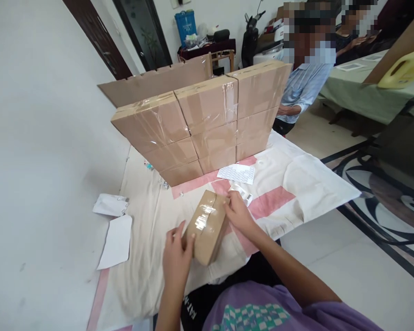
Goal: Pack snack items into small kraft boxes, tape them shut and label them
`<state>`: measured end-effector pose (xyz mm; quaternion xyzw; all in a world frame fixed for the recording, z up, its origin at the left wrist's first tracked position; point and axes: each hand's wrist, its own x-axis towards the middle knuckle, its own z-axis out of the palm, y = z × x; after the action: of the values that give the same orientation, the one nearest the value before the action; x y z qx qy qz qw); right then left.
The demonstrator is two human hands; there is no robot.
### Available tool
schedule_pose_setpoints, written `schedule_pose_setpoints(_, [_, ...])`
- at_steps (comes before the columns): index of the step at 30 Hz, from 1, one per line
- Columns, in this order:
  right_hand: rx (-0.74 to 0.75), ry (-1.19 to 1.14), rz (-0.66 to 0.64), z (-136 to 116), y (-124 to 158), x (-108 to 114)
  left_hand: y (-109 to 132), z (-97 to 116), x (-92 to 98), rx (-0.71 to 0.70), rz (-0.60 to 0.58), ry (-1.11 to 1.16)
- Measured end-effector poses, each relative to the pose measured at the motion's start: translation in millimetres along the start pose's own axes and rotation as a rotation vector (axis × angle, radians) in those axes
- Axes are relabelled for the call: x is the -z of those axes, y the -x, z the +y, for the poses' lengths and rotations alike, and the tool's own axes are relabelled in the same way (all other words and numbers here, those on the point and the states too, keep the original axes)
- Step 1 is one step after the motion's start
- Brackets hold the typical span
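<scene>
A small taped cardboard box (206,225) sits in front of me, tilted in my grasp just over the cloth. My left hand (178,248) grips its near left side, with thumb and fingers bent around the edge. At the far right corner, my right hand (239,211) pinches the box between thumb and fingers. Beyond it stands a wall of stacked, taped cardboard boxes (214,108). Between that stack and the small box lies a white sheet of blue-outlined labels (237,174). Some small white pieces (245,195) are partly hidden behind my right hand.
The table has a white and pink cloth (279,161). White papers (115,241) lie at its left, beside the wall. Behind the stack rises an open cardboard flap (158,80). A person in a light blue shirt (308,87) sits beyond, near a green-covered table (352,87) with a yellow jug (405,69).
</scene>
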<state>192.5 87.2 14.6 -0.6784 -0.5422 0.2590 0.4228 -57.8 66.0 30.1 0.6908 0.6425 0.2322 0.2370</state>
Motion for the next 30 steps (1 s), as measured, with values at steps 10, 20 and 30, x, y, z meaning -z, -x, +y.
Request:
schedule_pose_setpoints(10, [-0.132, -0.248, -0.050, 19, 54, 10, 23, 10, -3.0, -0.020, 0.328, -0.425])
schedule_pose_setpoints(20, [-0.670, -0.552, 0.037, 95, -77, 106, -43, -19, 13.6, -0.100, 0.393, -0.428])
schedule_pose_setpoints(30, [-0.530, -0.578, 0.139, 95, -107, 80, -56, -31, 10.0, -0.155, 0.443, -0.393])
